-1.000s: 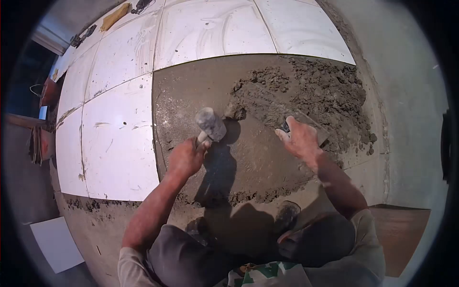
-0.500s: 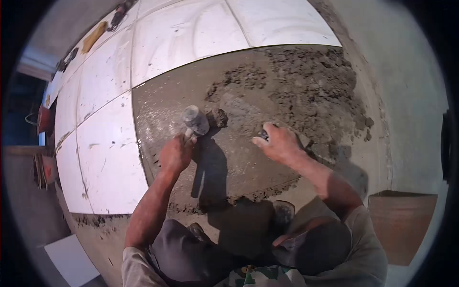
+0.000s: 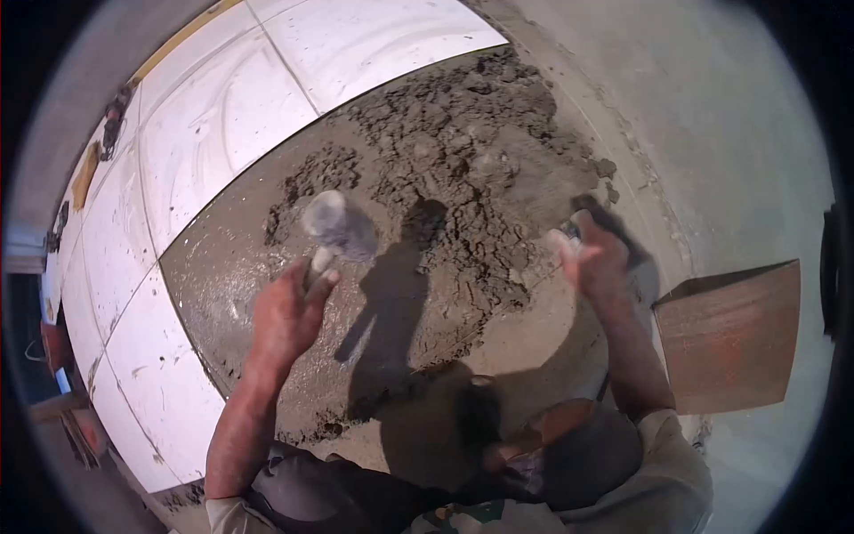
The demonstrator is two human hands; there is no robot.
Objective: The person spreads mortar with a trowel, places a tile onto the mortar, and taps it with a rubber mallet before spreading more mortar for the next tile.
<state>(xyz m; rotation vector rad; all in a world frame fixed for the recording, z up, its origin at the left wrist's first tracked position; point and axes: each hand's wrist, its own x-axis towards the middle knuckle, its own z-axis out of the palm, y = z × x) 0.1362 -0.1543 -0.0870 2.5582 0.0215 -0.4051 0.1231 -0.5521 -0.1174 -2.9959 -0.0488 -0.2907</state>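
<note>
While the left hand [image 3: 289,311] stays wrapped around the handle of a mallet [image 3: 327,222], its grip closed and the head held over wet mortar, the right hand [image 3: 598,262] has swung outward toward the wall side. The right grip is also clamped, on a trowel [image 3: 576,224], whose blade is too blurred to trace. A moment ago both hands were nearer each other and the trowel lay across the edge of the smooth patch; now it is out at the rough side, so the work at hand seems to be on the loose mix, with the mallet only being carried.

Just beyond the hands, the mortar bed [image 3: 480,178] shows two textures: slick and shiny on the left, crumbly and cracked in the middle and on the right. More of the cracked part shows between the hands than before, though how much comes from the head turning I cannot tell. Right of the right arm, a brown panel [image 3: 729,343] stands near the wall [image 3: 738,125]. Farther off, smeared white tiles [image 3: 200,133] border the bed's left and far edges.
</note>
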